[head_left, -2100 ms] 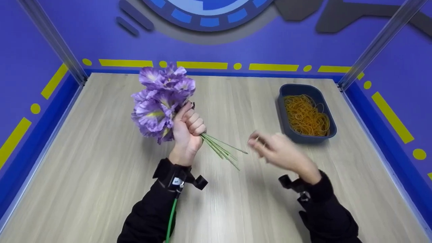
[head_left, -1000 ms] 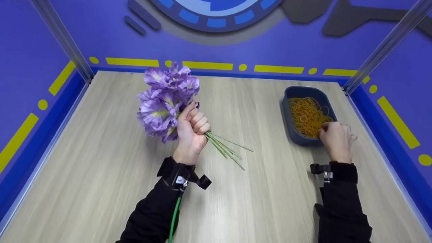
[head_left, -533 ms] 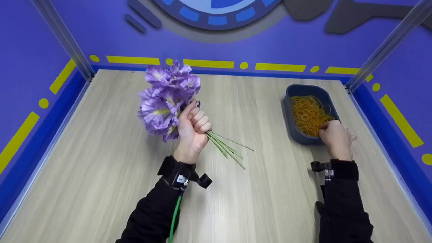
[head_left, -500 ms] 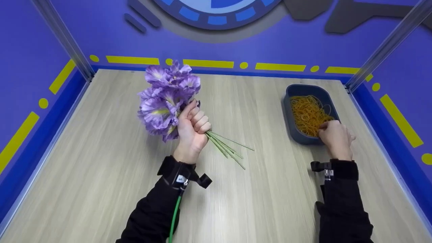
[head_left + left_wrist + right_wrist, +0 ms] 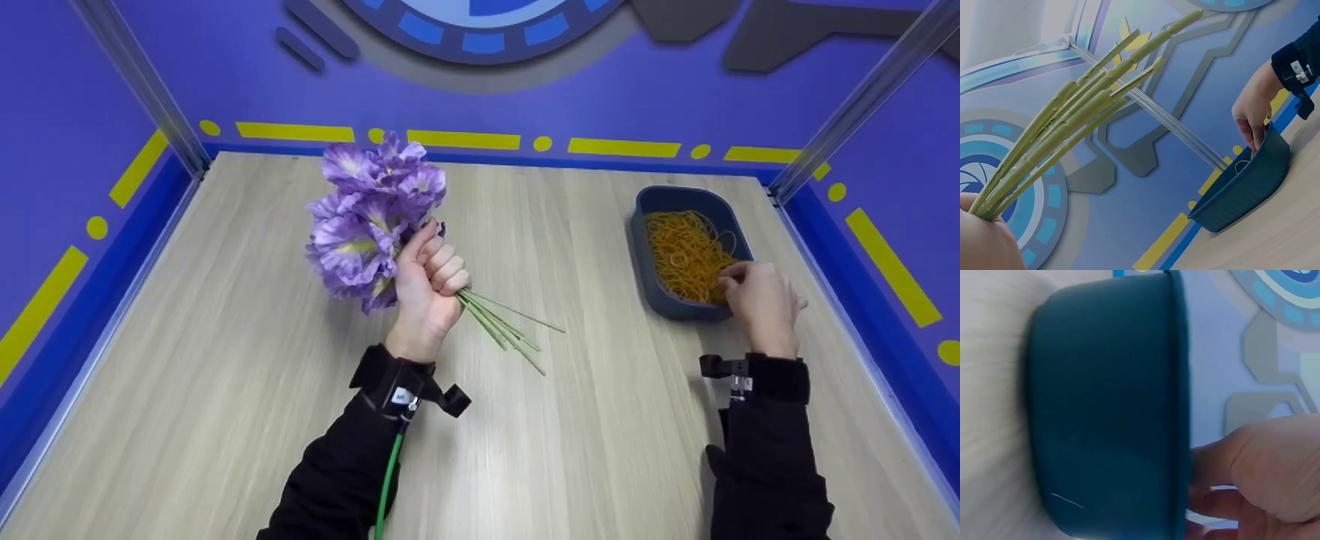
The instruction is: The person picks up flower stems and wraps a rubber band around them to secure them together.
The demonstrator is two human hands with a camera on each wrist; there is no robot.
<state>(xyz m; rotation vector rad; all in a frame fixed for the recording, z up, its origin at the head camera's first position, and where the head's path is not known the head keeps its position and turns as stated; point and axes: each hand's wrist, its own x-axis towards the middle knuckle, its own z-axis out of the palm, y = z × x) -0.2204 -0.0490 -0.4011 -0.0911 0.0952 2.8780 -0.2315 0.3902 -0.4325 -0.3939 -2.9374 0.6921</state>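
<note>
In the head view my left hand (image 5: 427,289) grips a bunch of purple artificial flowers (image 5: 356,240) left of the table's middle, fingers wrapped round the stems. The green stems (image 5: 1064,126) fan out past the little-finger side, their ends bare in the left wrist view. At the right, my right hand (image 5: 765,304) reaches over the near right rim of a dark blue tub (image 5: 652,289). Thumb and forefinger pinch at the yellow-brown rubber bands (image 5: 682,251) inside it. In the right wrist view the tub wall hides the fingertips.
The tub stands on the wood-grain table (image 5: 517,450) toward the back right. Blue panels with yellow marks (image 5: 622,147) enclose the table at the back and sides, with metal posts at both back corners. A green cable (image 5: 386,480) runs along the left sleeve.
The right hand went from beside the stem ends over to the tub, then shifted slightly right among the rubber bands. The left hand keeps its grip on the flowers, nearly still.
</note>
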